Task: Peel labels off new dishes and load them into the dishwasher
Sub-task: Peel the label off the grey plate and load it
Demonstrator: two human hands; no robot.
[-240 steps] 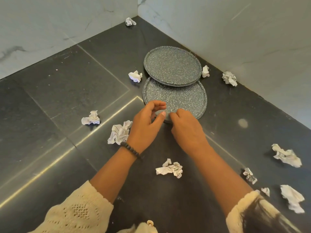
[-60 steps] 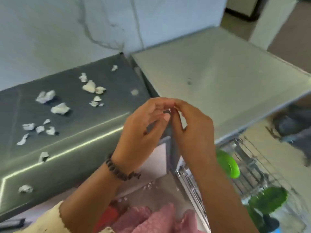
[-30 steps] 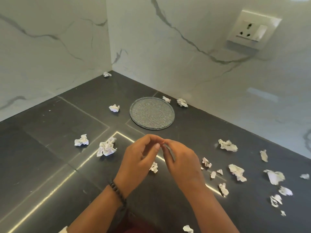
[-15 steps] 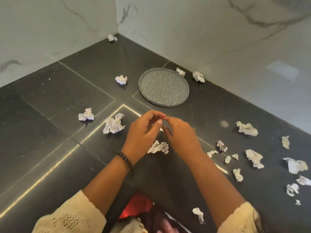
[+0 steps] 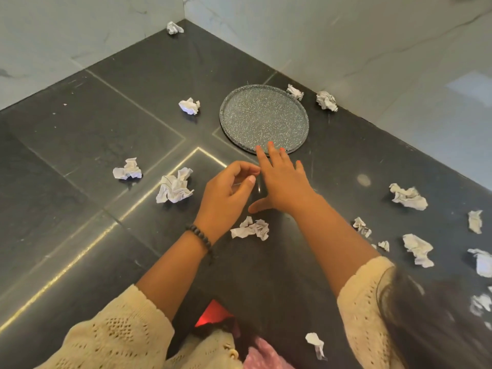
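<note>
One speckled grey plate (image 5: 263,118) lay flat on the dark counter (image 5: 87,134), far of centre and near the corner where the two marble walls (image 5: 372,43) met. The right hand (image 5: 286,182) reached toward it with fingers straight and spread, its grip fully open and holding nothing; the fingertips (image 5: 270,145) overlapped the plate's near rim, though contact could not be confirmed. The left hand (image 5: 226,198) sat just left of the right hand, fingers curled with thumb near forefinger; whether that grip held anything could not be told. A beaded bracelet (image 5: 199,233) circled the left wrist. Crumpled paper labels lay scattered over the counter: one (image 5: 174,186) left of the left hand, one (image 5: 251,229) below both hands, several (image 5: 408,197) at the right.
</note>
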